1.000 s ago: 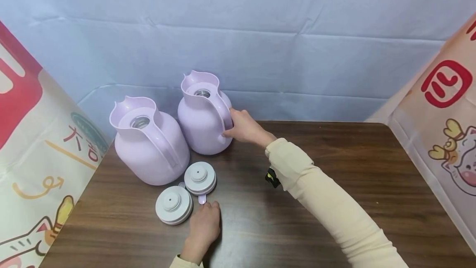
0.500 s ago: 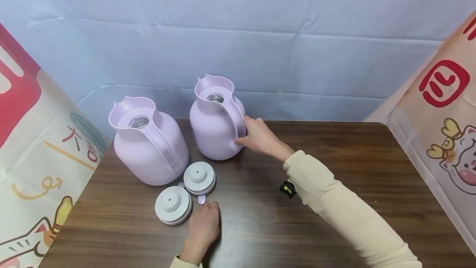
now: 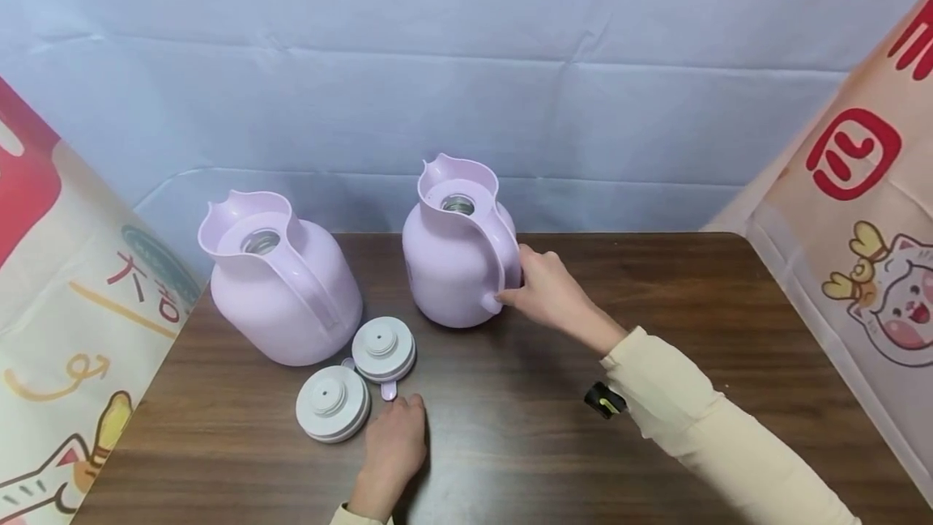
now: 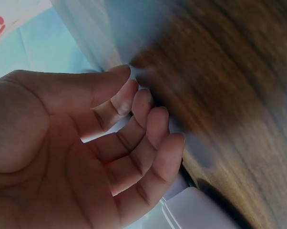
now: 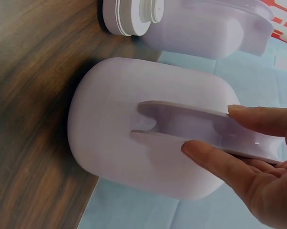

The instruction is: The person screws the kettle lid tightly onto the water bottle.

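Note:
My right hand (image 3: 550,286) holds a lilac thermos jug (image 3: 448,266) by its handle. In the right wrist view, the thumb and a finger lie along the handle (image 5: 191,125); other fingers curl beneath it. The jug is upright, its neck uncovered. Another uncovered lilac jug (image 3: 313,298) stands to its left. Two round white lids lie in front: one (image 3: 382,349) with a lilac tab, the other (image 3: 331,405) nearer me. My left hand (image 3: 396,440) rests by that tab. Its fingers (image 4: 158,157) are loosely curled and hold nothing in the left wrist view.
A brown wooden table (image 3: 678,290) carries everything. Behind it hangs a pale blue cloth (image 3: 437,63). Printed cartoon panels flank the left (image 3: 44,330) and right (image 3: 867,233) sides. A small black device (image 3: 605,400) sits below the right sleeve.
The held jug has moved right and toward me, away from the other jug, with my right hand on its handle. My left hand and the lids stay in place; the view shifts slightly.

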`<action>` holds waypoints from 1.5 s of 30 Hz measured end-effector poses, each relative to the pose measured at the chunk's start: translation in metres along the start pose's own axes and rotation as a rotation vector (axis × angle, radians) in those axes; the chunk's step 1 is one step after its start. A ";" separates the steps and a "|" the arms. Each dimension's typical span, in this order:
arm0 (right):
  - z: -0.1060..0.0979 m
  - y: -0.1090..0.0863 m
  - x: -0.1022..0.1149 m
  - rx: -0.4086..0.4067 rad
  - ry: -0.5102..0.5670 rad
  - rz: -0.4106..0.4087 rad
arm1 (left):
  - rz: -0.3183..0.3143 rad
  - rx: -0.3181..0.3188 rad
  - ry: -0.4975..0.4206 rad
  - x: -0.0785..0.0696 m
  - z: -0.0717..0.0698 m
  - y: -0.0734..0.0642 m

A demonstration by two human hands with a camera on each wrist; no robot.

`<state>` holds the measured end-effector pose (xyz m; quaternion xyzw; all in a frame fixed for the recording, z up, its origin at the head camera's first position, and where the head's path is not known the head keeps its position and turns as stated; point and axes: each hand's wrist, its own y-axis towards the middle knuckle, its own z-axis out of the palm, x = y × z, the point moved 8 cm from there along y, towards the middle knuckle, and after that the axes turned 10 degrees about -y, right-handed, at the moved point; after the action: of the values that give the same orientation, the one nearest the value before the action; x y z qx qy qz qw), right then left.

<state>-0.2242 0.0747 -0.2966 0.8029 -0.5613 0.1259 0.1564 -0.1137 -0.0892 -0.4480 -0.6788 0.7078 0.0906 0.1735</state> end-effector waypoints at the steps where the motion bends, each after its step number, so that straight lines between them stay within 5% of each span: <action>1: -0.002 -0.003 -0.003 -0.007 -0.006 0.007 | 0.003 -0.007 -0.001 0.000 -0.001 0.000; 26: -0.037 -0.089 -0.060 -0.169 0.003 0.125 | 0.051 -0.019 -0.028 -0.005 -0.003 0.002; 45: -0.042 -0.095 -0.055 -0.243 -0.047 0.164 | 0.056 -0.004 -0.027 -0.006 -0.003 0.005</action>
<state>-0.1545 0.1689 -0.2891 0.7322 -0.6396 0.0504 0.2285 -0.1186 -0.0844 -0.4432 -0.6577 0.7239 0.1059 0.1792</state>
